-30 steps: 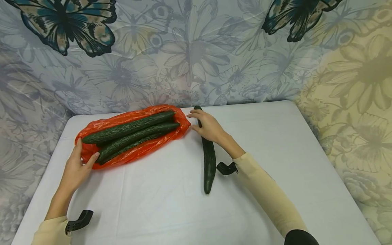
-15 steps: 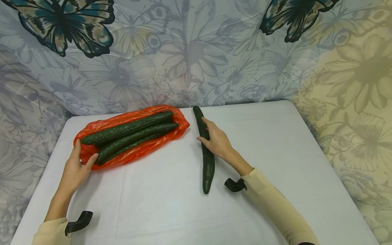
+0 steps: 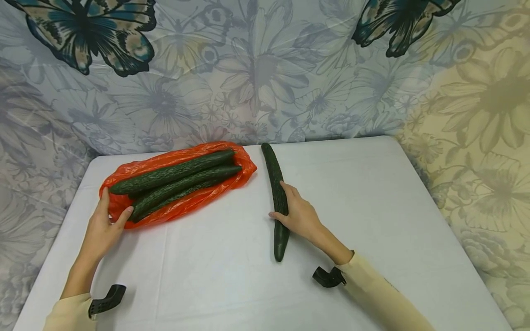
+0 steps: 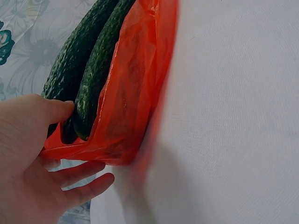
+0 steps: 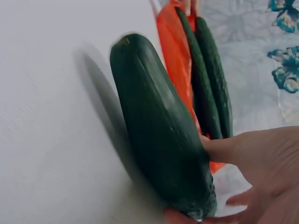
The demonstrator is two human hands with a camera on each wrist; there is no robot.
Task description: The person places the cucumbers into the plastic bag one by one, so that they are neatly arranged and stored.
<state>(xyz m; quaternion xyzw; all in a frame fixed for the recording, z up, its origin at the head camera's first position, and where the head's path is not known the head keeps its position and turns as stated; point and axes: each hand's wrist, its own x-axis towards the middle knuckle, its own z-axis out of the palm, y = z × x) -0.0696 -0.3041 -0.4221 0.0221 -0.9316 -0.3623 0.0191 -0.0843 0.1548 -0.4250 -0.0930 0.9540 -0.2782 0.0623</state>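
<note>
A red plastic bag [image 3: 186, 210] lies at the back left of the table, with several dark green cucumbers [image 3: 174, 178] along its open top. At the bag's left end my left hand [image 3: 100, 232] pinches its edge, the thumb [image 4: 60, 111] against the cucumber ends and the other fingers outside the bag. To the right of the bag, a single cucumber [image 3: 273, 174] lies lengthwise away from me. My right hand [image 3: 304, 218] holds it around its lower middle, thumb on the left side and fingers on the right. In the right wrist view its smooth near end [image 5: 145, 93] points upward.
A white cloth covers the table [image 3: 207, 276]. Behind it hangs a flowered curtain [image 3: 265, 82] with butterfly prints. A black wrist mount [image 3: 107, 299] juts from the left sleeve, and another black mount [image 3: 329, 277] from the right sleeve.
My right hand has moved from the far end of the single cucumber toward me, to its lower middle. The cucumber, the bag and my left hand stay in place.
</note>
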